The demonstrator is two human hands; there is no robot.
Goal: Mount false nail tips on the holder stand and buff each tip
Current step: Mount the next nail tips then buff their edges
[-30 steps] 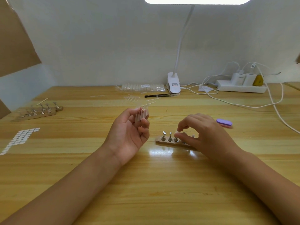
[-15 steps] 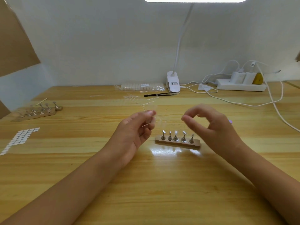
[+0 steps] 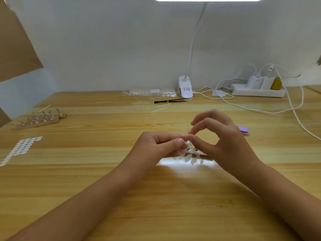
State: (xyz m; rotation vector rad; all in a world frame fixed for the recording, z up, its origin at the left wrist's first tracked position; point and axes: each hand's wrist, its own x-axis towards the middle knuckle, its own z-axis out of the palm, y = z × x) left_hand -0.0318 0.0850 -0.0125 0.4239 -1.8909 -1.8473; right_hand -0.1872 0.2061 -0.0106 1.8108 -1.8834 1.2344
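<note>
Left hand [image 3: 156,146] grips a strip of clear nail tips [image 3: 189,158], its fingers curled round the upper part, with the tips hanging below. Right hand [image 3: 224,141] pinches the top of the same strip between thumb and forefinger; its other fingers are raised and loosely bent. Both hands largely hide the holder stand [image 3: 196,150] at mid tabletop [image 3: 156,197]; two metal pegs show. A purple buffer block [image 3: 243,130] lies just beyond the right hand. A second peg stand [image 3: 41,120] sits far left.
</note>
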